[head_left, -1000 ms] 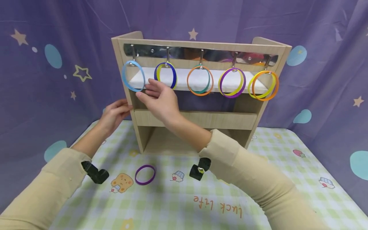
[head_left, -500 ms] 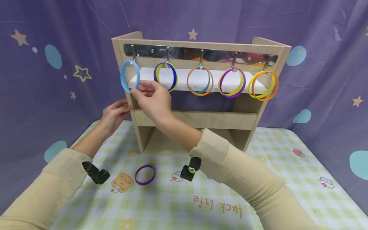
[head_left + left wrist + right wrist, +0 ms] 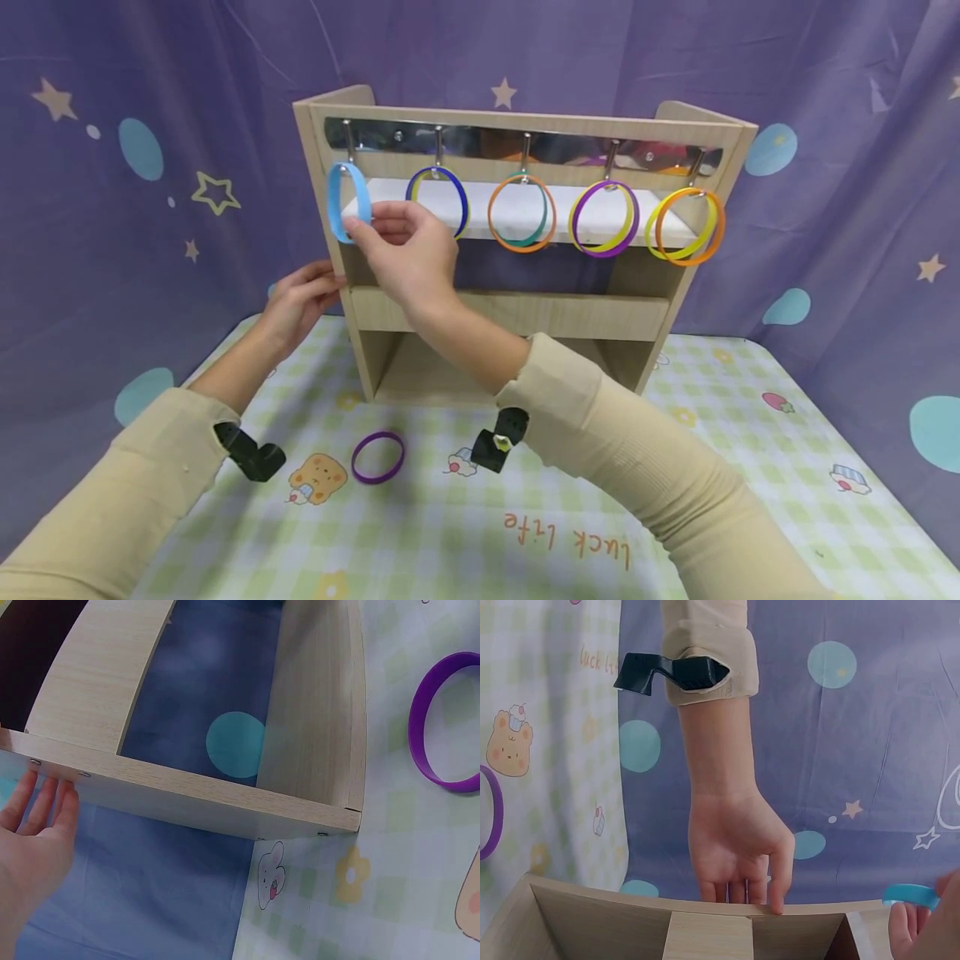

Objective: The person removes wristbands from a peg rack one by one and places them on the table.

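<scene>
In the head view a light blue silicone wristband [image 3: 337, 204] hangs at the leftmost hook of a small wooden shelf [image 3: 510, 315]. My right hand [image 3: 416, 258] pinches its lower right side between thumb and fingers; the right wrist view catches the same light blue band at its right edge. My left hand [image 3: 296, 308] touches the shelf's left side panel. Seen from the left wrist, its straight fingers [image 3: 46, 799] press the panel's outer face. On the tablecloth in front of the shelf lies a purple wristband [image 3: 378, 457].
Pairs of wristbands hang from the other hooks: blue with yellow [image 3: 463, 200], orange with teal [image 3: 553, 208], purple with yellow [image 3: 634, 218], orange with yellow [image 3: 722, 229]. A metal hook rail [image 3: 480, 146] crosses the shelf's top. Behind it hangs a purple curtain [image 3: 600, 50].
My right hand has come left onto the light blue wristband and taken hold of it. The band has turned more edge-on. My left hand stays at the side panel.
</scene>
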Demonstrator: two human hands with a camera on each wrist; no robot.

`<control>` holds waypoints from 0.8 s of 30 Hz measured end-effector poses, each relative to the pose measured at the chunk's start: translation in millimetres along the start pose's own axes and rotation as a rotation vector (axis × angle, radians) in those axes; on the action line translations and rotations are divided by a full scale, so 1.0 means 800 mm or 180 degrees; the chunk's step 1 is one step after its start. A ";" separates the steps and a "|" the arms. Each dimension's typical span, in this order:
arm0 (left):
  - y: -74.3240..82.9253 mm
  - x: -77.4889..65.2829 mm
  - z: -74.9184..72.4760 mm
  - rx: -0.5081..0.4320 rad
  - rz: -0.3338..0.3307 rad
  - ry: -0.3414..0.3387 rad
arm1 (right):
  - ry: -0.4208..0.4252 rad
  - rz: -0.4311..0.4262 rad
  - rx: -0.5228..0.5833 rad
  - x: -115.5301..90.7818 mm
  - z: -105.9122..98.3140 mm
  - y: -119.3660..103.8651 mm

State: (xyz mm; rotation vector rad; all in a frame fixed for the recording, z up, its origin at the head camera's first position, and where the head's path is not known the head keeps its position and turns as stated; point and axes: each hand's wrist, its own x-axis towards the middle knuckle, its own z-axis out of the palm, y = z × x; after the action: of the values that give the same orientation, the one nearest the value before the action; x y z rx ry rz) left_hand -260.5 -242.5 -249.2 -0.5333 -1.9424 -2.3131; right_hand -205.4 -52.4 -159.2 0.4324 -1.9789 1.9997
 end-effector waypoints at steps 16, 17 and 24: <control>-0.001 0.001 0.001 -0.0143 0.0089 0.0001 | -0.0052 -0.0200 0.0734 0.000 -0.004 -0.010; -0.001 0.001 0.001 -0.0183 0.0092 0.0016 | -0.0072 -0.0173 0.0717 -0.001 -0.005 -0.009; -0.001 0.002 0.002 -0.0235 0.0084 0.0094 | -0.0240 0.0254 0.0749 -0.013 -0.011 0.008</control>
State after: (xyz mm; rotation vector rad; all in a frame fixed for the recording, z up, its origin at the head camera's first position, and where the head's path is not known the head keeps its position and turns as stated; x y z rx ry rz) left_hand -261.5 -240.3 -249.1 -0.5244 -1.8321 -2.3704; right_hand -198.9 -43.6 -169.2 0.4949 -1.8357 2.3102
